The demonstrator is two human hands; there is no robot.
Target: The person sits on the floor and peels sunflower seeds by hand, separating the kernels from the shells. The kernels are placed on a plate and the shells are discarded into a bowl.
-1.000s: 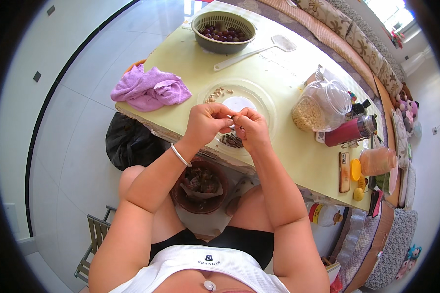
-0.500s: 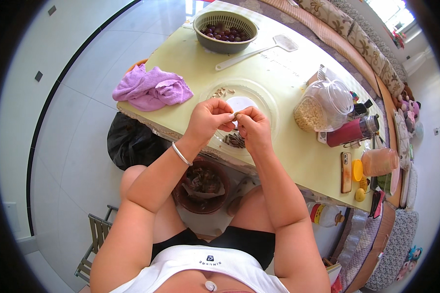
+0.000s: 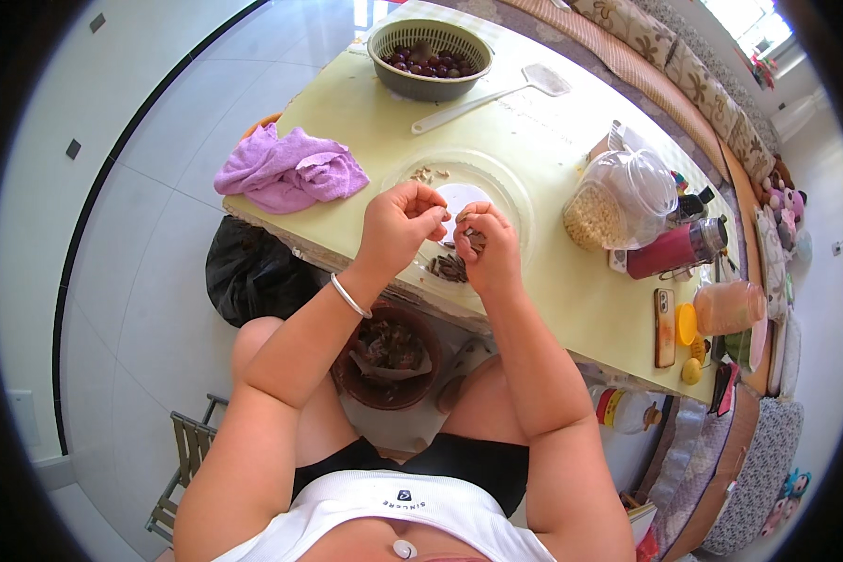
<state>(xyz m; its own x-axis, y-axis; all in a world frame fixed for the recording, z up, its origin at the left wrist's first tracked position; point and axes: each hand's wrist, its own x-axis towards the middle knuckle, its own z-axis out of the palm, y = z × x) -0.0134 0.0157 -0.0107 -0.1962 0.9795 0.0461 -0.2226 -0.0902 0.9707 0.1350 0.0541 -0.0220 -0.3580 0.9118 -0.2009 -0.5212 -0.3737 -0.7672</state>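
My left hand (image 3: pixel 403 227) is over the near left part of a clear round plate (image 3: pixel 520 211), thumb and forefinger pinched together; whatever they hold is too small to make out. Just to its right, my right hand (image 3: pixel 498 255) is curled, with a few dark striped seeds (image 3: pixel 477 241) showing inside its fingers. Beneath the hands lies a pile of dark striped seeds (image 3: pixel 448 270), like sunflower seeds, partly hidden by my right hand. Several pale kernels (image 3: pixel 429 174) rest at the plate's far left. A white round piece (image 3: pixel 459 195) is in its middle.
A purple cloth (image 3: pixel 295 173) lies left, a basin of dark round fruit (image 3: pixel 431 89) stands at the back, with a white spatula (image 3: pixel 478 108) beside it. On the right are a clear jar (image 3: pixel 595 215), a bottle (image 3: pixel 670 251) and a phone (image 3: pixel 664 328). Below sits a waste bucket (image 3: pixel 389 398).
My hands have moved apart; their fingertips met at a small seed before. My right hand has turned and curled, and seeds inside it now show.
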